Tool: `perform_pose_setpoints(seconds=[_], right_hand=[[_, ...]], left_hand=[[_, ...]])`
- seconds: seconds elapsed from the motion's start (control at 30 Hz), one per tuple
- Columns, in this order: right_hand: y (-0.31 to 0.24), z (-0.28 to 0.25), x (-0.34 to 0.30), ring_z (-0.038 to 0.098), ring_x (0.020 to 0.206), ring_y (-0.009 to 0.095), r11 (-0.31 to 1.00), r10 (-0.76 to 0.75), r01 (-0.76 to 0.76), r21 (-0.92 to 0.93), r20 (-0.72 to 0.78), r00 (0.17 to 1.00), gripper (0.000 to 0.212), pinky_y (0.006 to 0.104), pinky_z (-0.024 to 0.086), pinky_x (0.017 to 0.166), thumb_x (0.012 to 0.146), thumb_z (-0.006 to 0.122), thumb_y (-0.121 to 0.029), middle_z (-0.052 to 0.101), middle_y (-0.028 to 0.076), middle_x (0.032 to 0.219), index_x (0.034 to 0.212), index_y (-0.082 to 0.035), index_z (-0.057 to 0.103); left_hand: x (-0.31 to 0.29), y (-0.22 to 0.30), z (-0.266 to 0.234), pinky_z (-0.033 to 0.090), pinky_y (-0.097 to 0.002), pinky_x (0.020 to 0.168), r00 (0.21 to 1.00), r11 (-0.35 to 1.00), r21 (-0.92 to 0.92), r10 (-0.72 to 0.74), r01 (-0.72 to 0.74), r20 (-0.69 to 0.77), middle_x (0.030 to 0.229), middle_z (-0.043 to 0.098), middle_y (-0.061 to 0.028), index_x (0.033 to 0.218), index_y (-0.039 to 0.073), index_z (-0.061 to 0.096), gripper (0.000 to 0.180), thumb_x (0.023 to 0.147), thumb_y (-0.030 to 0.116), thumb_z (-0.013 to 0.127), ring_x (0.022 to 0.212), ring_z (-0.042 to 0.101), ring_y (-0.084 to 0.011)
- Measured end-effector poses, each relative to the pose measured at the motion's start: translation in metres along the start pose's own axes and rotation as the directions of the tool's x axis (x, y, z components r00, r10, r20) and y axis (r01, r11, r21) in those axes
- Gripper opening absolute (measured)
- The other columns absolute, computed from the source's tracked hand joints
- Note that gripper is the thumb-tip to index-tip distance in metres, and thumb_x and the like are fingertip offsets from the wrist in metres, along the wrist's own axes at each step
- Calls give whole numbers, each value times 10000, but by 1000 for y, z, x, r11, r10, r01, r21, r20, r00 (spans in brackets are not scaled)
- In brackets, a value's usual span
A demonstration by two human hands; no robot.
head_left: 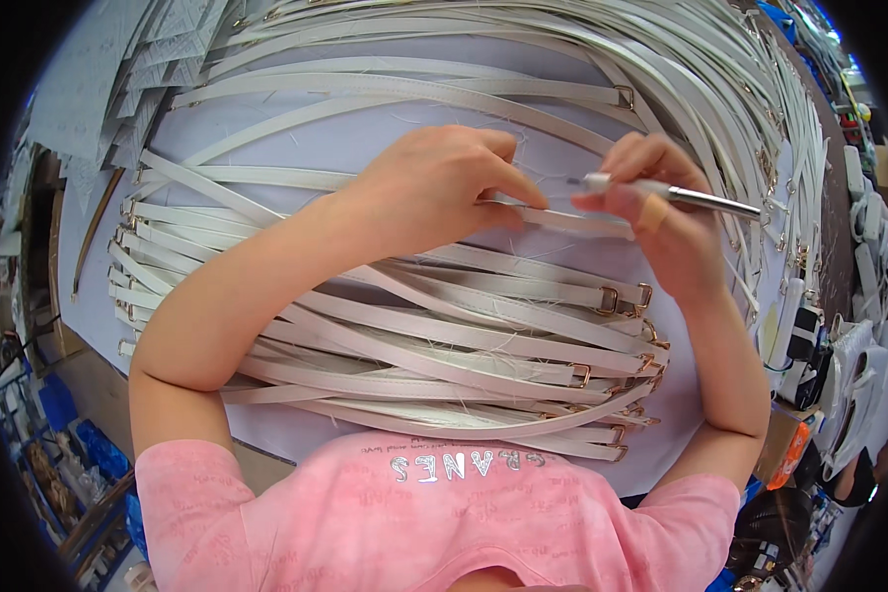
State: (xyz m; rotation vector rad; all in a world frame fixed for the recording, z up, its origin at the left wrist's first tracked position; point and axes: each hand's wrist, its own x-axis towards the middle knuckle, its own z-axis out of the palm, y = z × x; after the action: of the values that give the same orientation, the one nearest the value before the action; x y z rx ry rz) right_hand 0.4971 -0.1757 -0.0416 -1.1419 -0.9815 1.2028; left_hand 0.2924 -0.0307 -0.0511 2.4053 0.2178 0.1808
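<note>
My left hand (449, 183) is closed, pinching one white strap (577, 223) between thumb and fingers over the middle of the table. The strap runs across to my right hand (673, 222), where its far end is hidden behind the fingers. In my right hand's curled fingers lies a slim pen-like tool (710, 200), white toward its tip and silver at the back. Its tip points left, toward my left hand, a little above the strap. A tan band wraps one of the right fingers. Loose pale threads lie about the strap.
Below my hands lies a heap of white straps (444, 340) with gold buckles (610, 296). More straps (395, 84) curve across the far side and down the right. Whitish sheets (89, 89) are stacked at the far left. A small orange item (794, 454) sits off the table's right side.
</note>
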Motion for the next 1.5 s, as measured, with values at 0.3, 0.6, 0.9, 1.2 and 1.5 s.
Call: perform_pose_setpoints(seconds=[0.3,0.6,0.9,1.2,1.5], right_hand=[[12,10,-2,561,697,73,945,-5,23,-325,56,998,131,240,539,722,859,689,22,561,33,841,873,-6,562],[12,19,-2,565,704,53,894,16,-22,-448,-17,1000,163,197,448,624,848,728,7,582,4,815,864,-28,570],[16,19,0,570,701,56,886,-41,29,-463,-16,999,161,212,450,606,833,748,-28,632,14,772,871,-14,593],[1,13,-1,597,711,85,985,-165,161,-58,-77,983,120,299,589,776,876,685,-11,607,44,819,898,6,569],[11,19,-3,586,696,86,998,-54,56,38,-38,998,127,337,602,818,885,680,-21,592,45,824,886,-1,555]], left_hand=[[2,-1,6,502,-340,593,975,933,-332,-190,142,-118,779,623,-87,907,41,744,101,840,110,715,629,655,-216],[5,-2,3,492,-325,569,980,918,-369,-186,147,-74,797,651,-113,923,-5,658,141,927,135,652,566,639,-189],[4,1,0,493,-344,574,974,907,-379,-221,183,-58,802,643,-115,941,1,637,143,934,143,641,578,635,-202],[-17,8,0,484,-358,602,986,895,446,64,12,-155,868,570,-58,986,61,581,226,810,74,722,688,588,-283],[-8,10,1,481,-365,602,983,979,-143,-159,146,-87,779,569,-63,996,35,586,245,810,75,741,674,609,-215]])
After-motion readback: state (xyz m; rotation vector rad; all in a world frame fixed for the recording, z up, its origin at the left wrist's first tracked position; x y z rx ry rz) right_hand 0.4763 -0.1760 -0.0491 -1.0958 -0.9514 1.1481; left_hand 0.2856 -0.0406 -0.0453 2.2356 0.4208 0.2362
